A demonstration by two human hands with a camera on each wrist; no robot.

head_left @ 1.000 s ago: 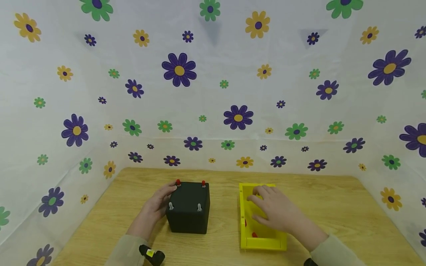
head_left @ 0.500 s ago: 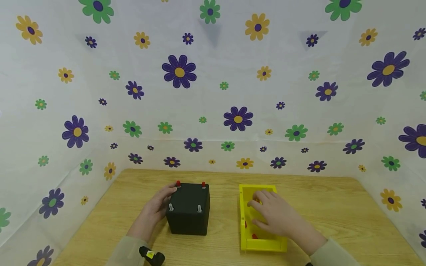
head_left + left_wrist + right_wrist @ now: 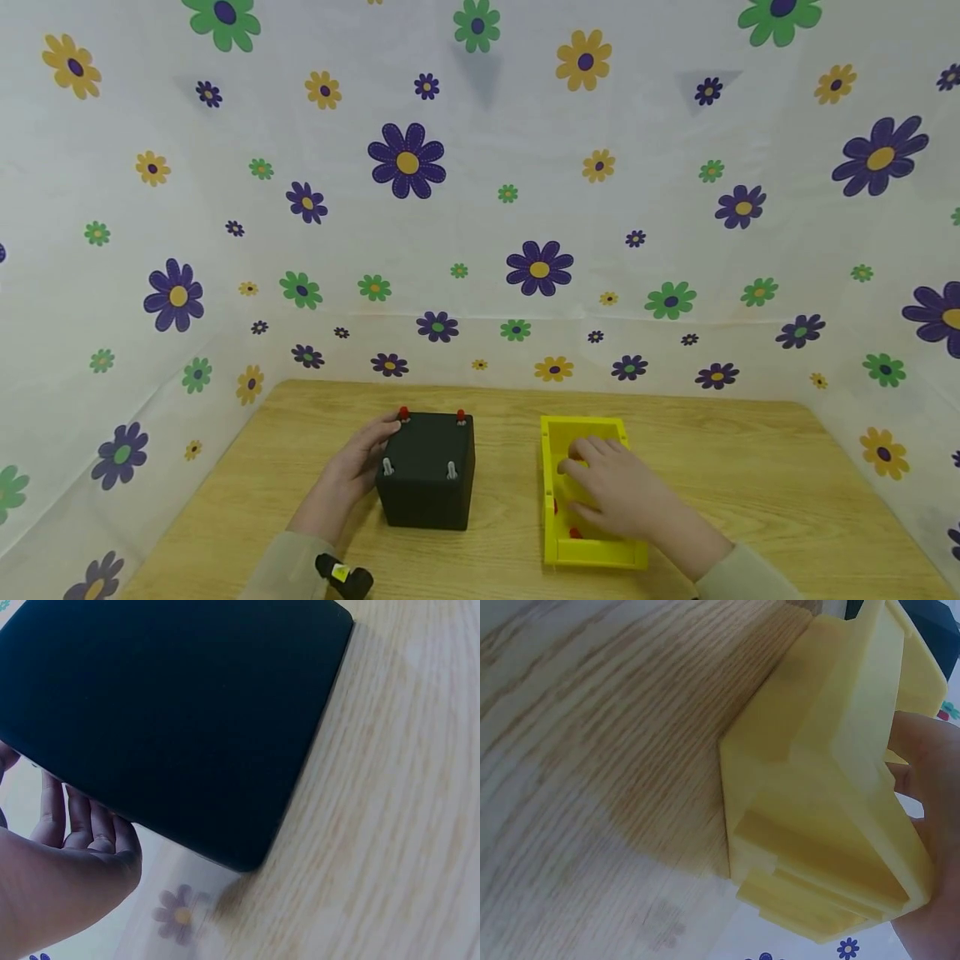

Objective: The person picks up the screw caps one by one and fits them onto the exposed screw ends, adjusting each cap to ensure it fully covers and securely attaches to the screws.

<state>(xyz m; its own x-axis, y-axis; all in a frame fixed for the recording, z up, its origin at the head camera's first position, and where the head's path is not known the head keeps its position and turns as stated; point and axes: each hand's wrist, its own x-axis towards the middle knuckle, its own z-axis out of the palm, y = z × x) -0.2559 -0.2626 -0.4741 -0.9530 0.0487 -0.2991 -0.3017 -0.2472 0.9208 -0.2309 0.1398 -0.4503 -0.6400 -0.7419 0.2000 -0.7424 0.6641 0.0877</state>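
Observation:
A black box (image 3: pixel 426 492) stands upright on the table. From its top rise two grey lever-like pegs (image 3: pixel 452 470) at the near corners and two with red caps (image 3: pixel 461 414) at the far corners. My left hand (image 3: pixel 352 462) rests against the box's left side, a fingertip at the top edge. In the left wrist view, several fingers (image 3: pixel 103 826) lie along that side. My right hand (image 3: pixel 618 492) reaches into a yellow tray (image 3: pixel 549 533), fingers loosely bent and thumb apart; nothing shows between them. Small red pieces (image 3: pixel 575 533) lie inside the tray. The hand hides part of its floor.
The wooden table (image 3: pixel 502 475) lies under both box and tray, with bare wood between them. A white flowered sheet (image 3: pixel 480 208) encloses the back and sides. A black strap-on device (image 3: pixel 344 577) sits on the left wrist.
My right hand has moved slightly nearer within the tray, its fingers lower. An orange-red spot by its fingers half a second ago is out of sight. Left hand and box stay put.

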